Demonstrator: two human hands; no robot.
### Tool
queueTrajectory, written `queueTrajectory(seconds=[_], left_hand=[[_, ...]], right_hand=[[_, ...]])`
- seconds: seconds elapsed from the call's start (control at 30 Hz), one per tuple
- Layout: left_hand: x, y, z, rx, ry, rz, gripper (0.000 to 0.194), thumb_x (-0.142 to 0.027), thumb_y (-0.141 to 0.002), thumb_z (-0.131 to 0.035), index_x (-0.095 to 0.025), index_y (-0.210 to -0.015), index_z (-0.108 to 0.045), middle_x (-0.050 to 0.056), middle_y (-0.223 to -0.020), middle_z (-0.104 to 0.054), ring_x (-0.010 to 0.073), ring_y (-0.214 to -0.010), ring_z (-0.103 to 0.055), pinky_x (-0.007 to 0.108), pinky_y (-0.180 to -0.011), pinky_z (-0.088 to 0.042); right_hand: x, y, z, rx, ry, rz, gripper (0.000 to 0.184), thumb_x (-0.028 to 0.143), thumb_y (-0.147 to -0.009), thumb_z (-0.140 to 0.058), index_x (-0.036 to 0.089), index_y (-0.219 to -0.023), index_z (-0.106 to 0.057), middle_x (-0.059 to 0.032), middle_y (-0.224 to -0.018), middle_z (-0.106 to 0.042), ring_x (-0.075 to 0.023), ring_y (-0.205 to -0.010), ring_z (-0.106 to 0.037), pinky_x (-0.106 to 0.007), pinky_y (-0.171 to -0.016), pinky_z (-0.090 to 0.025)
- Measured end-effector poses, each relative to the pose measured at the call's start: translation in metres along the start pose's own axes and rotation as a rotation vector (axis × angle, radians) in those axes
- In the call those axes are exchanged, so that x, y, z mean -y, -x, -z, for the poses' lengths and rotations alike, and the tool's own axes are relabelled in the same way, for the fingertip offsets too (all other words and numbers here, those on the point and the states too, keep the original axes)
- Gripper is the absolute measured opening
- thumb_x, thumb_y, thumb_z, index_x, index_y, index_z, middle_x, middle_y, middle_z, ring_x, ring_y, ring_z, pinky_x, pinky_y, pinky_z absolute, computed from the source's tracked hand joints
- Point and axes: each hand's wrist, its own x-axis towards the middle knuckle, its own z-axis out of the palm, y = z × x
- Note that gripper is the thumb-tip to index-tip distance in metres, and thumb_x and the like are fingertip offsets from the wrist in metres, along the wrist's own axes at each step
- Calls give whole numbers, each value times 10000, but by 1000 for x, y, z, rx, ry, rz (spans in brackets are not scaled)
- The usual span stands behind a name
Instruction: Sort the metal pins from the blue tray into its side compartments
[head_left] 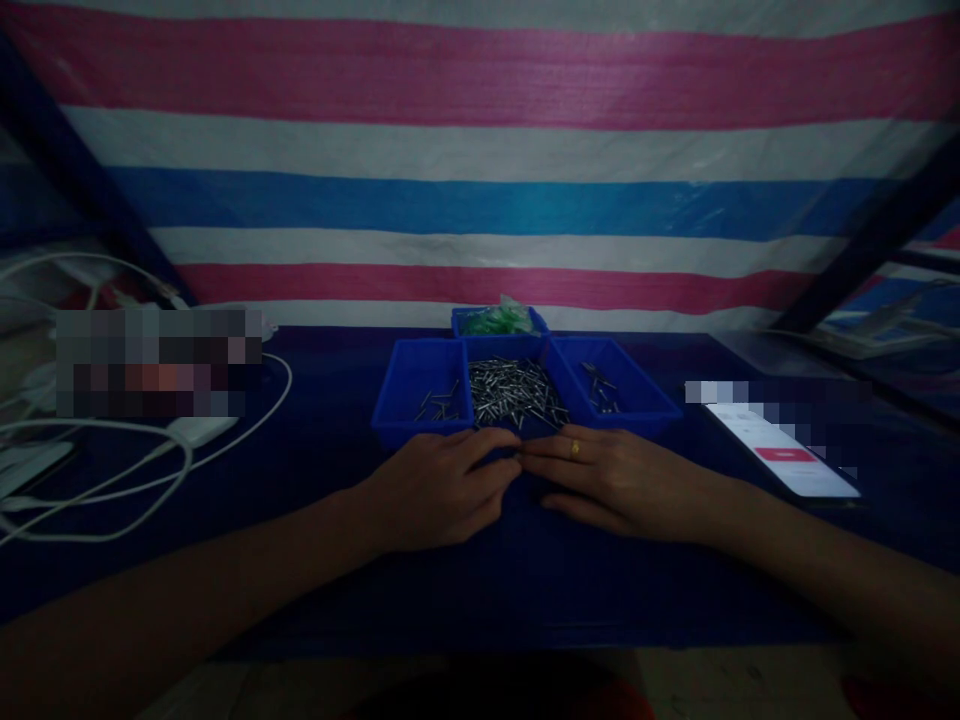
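My left hand (456, 487) lies palm down at the front of the middle bin, its fingers loosely bent and apart. Opposite it, my right hand (611, 478) rests with fingers stretched out and a ring on one of them. The fingertips of both hands meet or nearly meet, and I see nothing held between them. Just beyond is a heap of small metal pins (512, 390) in the middle bin. A left blue bin (422, 365) and a right blue bin (616, 380) flank it, each with several pins inside.
Behind the pins stands a blue bin (459, 321) with green plastic (501, 320). A lit phone (795, 462) lies to the right. White cables (187, 460) spread over the left of the dark blue table (480, 610). A striped sheet (480, 205) hangs behind.
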Motion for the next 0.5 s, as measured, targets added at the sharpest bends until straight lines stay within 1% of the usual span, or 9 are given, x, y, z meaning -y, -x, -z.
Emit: queueTrajectory(seconds=[0.2,0.3,0.5], left_hand=[[0,1,1,40,13,-36,190,-206,-844,-388,-153,-957,-532,64,-1178,-477,153,-921,-563,255,-630,-509],[0,0,0,39,17,-35,210,-209,-844,-393,-152,-1001,-522,67,-1181,-477,156,-940,-555,265,-665,-514],[0,0,-1,29,3,-34,215,-206,-837,-403,-155,-1009,-522,68,-1182,-468,159,-939,-553,255,-647,-511]], right_hand=[[0,1,-1,6,-19,0,379,274,-893,-383,128,-1241,-409,-89,-1197,-504,-179,-1004,-504,-341,-856,-435],[0,0,-1,8,-26,-1,375,274,-891,-385,133,-1238,-415,-85,-1194,-504,-177,-993,-502,-345,-860,-429],[-1,-1,-1,22,-37,-17,365,270,-888,-390,135,-1226,-430,-71,-1176,-514,-181,-979,-496,-345,-868,-419]])
